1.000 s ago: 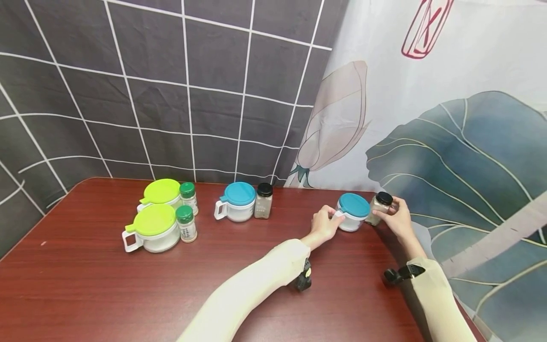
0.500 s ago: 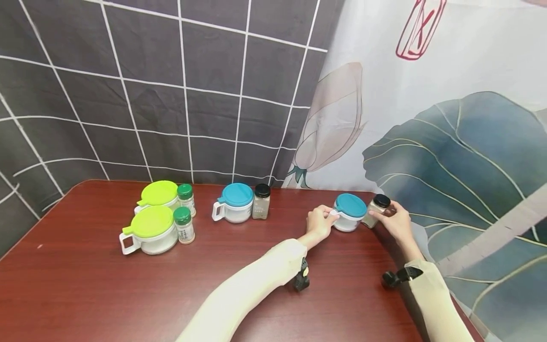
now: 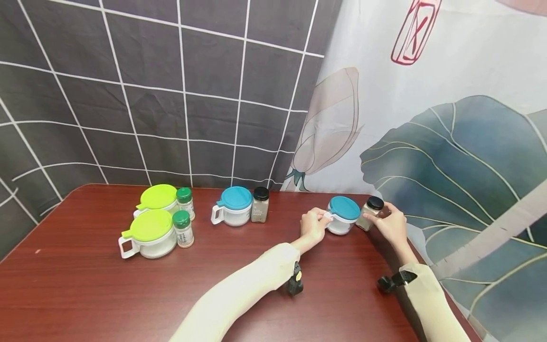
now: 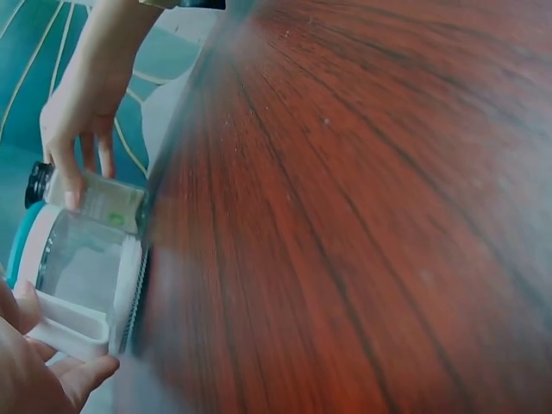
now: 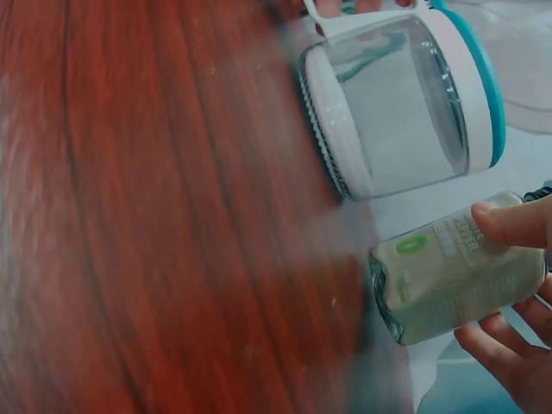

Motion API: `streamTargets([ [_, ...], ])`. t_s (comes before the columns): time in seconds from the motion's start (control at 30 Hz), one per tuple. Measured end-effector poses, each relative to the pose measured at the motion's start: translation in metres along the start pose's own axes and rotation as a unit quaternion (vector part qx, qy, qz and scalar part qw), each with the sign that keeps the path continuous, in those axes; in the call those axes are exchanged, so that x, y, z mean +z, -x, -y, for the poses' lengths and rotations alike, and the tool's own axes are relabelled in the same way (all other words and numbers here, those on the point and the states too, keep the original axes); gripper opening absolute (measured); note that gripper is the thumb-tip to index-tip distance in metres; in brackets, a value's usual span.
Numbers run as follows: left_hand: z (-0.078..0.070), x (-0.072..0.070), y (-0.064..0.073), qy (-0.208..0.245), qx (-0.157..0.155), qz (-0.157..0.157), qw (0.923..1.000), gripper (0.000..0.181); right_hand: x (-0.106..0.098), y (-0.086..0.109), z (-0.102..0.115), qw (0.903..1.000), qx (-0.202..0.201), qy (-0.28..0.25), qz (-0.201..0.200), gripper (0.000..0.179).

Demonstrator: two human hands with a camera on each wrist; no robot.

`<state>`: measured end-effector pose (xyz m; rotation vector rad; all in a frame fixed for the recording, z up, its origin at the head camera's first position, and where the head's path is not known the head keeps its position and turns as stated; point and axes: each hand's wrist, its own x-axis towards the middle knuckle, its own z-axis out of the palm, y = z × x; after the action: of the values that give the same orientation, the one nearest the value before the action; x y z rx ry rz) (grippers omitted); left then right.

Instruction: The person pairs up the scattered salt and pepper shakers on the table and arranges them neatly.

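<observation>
My left hand [image 3: 313, 225] pinches the white handle [image 4: 79, 326] of a clear seasoning jar [image 5: 401, 108] with a blue lid [image 3: 344, 207], at the right of the table. My right hand [image 3: 392, 228] grips a black-capped pepper shaker [image 5: 461, 274] close beside that jar, thumb on one side and fingers on the other. The shaker leans to the right in the head view. Its label is partly covered by the thumb. In the right wrist view a narrow gap shows between jar and shaker.
Left of the hands stand another blue-lidded jar [image 3: 236, 206] and black-capped shaker [image 3: 259, 206]. Farther left are two green-lidded jars [image 3: 151, 235] and two green-capped shakers [image 3: 183, 230]. Behind the table [image 3: 107, 294] hangs a dark gridded cloth [image 3: 213, 114] beside a flowered curtain [image 3: 448, 166].
Both hands have shifted slightly left with the blue-lidded jar and the pepper shaker, nearer to the other blue-lidded pair. The head view has also shifted a little. The other containers stay put.
</observation>
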<state>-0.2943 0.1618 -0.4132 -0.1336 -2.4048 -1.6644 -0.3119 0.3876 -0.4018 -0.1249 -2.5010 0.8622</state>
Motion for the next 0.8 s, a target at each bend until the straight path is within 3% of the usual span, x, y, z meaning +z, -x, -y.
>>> streamTargets([
  [0.4, 0.002, -0.025, 0.002, 0.0, -0.004, 0.012, 0.9999, 0.014, -0.001, 0.004, 0.022, 0.9996, -0.021, -0.018, 0.007, 0.05],
  [0.63, 0.007, -0.04, 0.007, -0.004, 0.022, 0.01, 0.9997, 0.015, -0.001, 0.007, 0.03, 0.9992, -0.033, -0.023, 0.003, 0.049],
  [0.8, -0.001, -0.051, 0.013, 0.005, -0.016, 0.011, 0.9998, 0.015, 0.0, 0.011, 0.036, 0.9988, -0.039, -0.031, 0.002, 0.048],
])
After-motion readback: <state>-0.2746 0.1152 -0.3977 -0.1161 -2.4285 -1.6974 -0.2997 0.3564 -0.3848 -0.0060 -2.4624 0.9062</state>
